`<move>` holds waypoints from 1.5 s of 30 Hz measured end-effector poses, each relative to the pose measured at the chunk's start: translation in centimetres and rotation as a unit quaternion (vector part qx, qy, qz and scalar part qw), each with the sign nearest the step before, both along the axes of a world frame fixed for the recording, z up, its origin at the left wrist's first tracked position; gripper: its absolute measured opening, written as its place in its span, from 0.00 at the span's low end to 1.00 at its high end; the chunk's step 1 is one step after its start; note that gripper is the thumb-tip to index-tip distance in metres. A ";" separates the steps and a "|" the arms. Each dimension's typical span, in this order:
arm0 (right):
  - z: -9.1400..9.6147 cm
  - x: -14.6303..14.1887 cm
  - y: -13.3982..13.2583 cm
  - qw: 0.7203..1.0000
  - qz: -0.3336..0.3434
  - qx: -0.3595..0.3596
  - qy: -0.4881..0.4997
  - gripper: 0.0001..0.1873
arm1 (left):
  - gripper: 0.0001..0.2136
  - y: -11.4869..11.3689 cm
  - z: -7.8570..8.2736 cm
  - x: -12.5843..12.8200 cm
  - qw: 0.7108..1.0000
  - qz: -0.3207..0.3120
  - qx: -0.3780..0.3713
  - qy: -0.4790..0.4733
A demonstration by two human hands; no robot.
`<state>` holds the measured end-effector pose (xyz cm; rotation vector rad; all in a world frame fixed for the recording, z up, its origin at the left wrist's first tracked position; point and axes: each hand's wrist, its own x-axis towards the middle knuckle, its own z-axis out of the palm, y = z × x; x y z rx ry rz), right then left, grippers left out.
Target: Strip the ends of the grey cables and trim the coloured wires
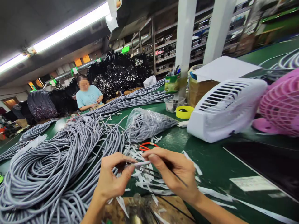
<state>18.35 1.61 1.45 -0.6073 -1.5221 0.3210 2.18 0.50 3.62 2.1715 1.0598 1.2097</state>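
Note:
My left hand [114, 177] and my right hand [174, 171] meet low in the middle, both pinched on a thin black wire with a small white label strip [141, 163] wrapped on it. The wire runs out past my right wrist toward the lower right. Just behind my fingers lie red-handled scissors [148, 145] on the green table [210, 155]. Scraps of white label backing [144, 183] are scattered under my hands. A big heap of grey cables [51, 168] fills the left side.
A clear bag of grey cables [149, 123] lies beyond the scissors. A white fan [224, 109] and a pink fan [280, 105] sit at right, a yellow tape roll [184, 112] and a pen cup [172, 82] behind. A seated person in a blue shirt [88, 95] works far left.

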 end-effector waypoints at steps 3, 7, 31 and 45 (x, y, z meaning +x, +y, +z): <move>-0.1 -0.6 0.1 0.998 0.064 -0.010 -0.027 0.09 | 0.08 0.1 0.0 0.1 1.000 0.011 0.020 0.005; -0.3 -0.6 0.3 0.987 0.121 -0.096 0.033 0.09 | 0.10 0.1 0.1 0.0 0.999 0.037 0.032 -0.007; 0.1 0.0 1.2 0.978 0.199 -0.053 -0.019 0.19 | 0.20 -0.8 0.2 0.1 0.997 0.007 0.031 0.067; -0.4 -0.4 0.6 0.984 0.132 -0.032 -0.112 0.23 | 0.12 -0.6 0.0 0.6 0.989 0.069 0.087 0.099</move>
